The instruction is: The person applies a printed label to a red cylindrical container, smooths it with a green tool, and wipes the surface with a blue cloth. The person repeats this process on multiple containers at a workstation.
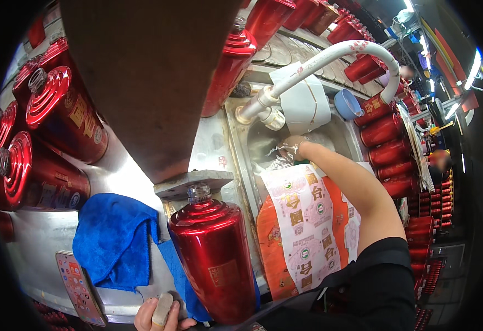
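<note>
At the lower edge, my left hand [150, 317] is closed around a small grey block [162, 309], held between the fingers. A shiny red bottle [211, 248] with a clear glass neck stands just to its right, over a blue cloth. My right arm reaches across printed sheets [302, 226] into a metal sink [245, 157]. There my right hand [294, 146] is down near the water, beside crumpled white strips [279, 163]. Its fingers are mostly hidden, so their grip cannot be made out. A curved white tap [330, 58] rises over the sink.
A blue towel [117, 240] and a phone [80, 287] lie on the metal bench at left. Several red bottles [67, 113] stand behind them. A dark upright post [147, 71] blocks the upper middle. A blue cup [348, 103] sits by the sink, near more red bottles [385, 132].
</note>
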